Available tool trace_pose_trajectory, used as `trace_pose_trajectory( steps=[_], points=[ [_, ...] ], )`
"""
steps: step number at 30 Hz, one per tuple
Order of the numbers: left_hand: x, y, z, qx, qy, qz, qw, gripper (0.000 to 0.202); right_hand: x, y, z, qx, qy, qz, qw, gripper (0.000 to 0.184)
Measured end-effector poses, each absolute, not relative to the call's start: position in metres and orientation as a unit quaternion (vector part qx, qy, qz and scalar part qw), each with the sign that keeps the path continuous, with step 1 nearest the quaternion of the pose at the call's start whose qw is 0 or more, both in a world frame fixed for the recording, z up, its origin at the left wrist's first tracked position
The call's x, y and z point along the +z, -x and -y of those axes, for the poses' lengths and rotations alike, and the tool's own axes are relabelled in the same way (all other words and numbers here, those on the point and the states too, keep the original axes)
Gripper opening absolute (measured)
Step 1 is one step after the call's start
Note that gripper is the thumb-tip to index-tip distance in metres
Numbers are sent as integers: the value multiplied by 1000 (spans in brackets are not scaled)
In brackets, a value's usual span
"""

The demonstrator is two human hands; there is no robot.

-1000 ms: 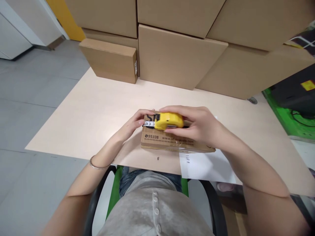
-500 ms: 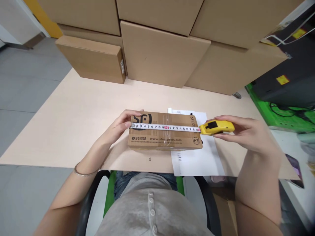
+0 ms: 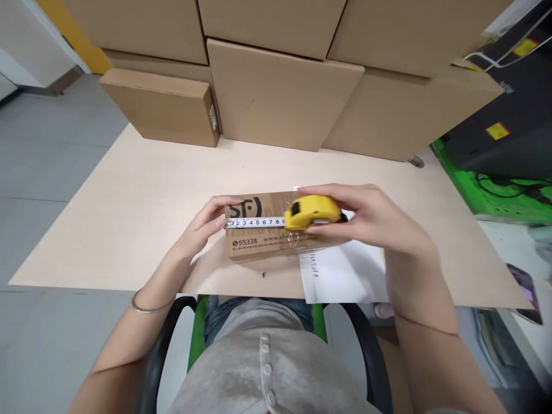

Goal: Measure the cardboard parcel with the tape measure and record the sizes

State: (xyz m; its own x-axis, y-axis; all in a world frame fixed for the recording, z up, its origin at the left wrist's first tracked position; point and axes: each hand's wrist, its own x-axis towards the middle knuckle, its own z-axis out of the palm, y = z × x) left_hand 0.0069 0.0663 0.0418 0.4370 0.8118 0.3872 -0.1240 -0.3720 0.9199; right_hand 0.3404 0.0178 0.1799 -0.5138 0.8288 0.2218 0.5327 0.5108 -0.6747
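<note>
A small flat cardboard parcel [image 3: 259, 241] printed "95338" lies on the pale table [image 3: 129, 218] in front of me. My right hand [image 3: 371, 218] grips a yellow tape measure [image 3: 310, 211] above the parcel's middle. A short run of white tape [image 3: 254, 222] stretches left from it along the parcel's top. My left hand [image 3: 202, 227] pinches the tape's end at the parcel's left edge, fingers closed. A bracelet sits on my left wrist.
Large cardboard boxes [image 3: 280, 92] are stacked along the table's far edge, with a flatter box [image 3: 159, 106] at the left. A white sheet of paper [image 3: 345, 276] lies under the parcel's right end. A green and black machine [image 3: 495, 149] stands at right.
The tape was first pulled out to the parcel's right end. Now my right hand has moved back left with the case, and the tape is mostly retracted. My left hand stayed put.
</note>
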Motion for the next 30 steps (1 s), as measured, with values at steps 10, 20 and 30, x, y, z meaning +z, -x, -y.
trace_pose_trajectory(
  steps=[10,20,30],
  points=[
    [73,-4,4,434,-869,-216,98,60,161,-321,-41,353,395,767,361,48],
    [78,-41,-5,464,-843,-169,214,50,125,-293,-92,276,430,689,514,53],
    [50,-84,-86,444,-669,-197,563,72,142,-299,-84,314,403,742,435,65]
  ],
)
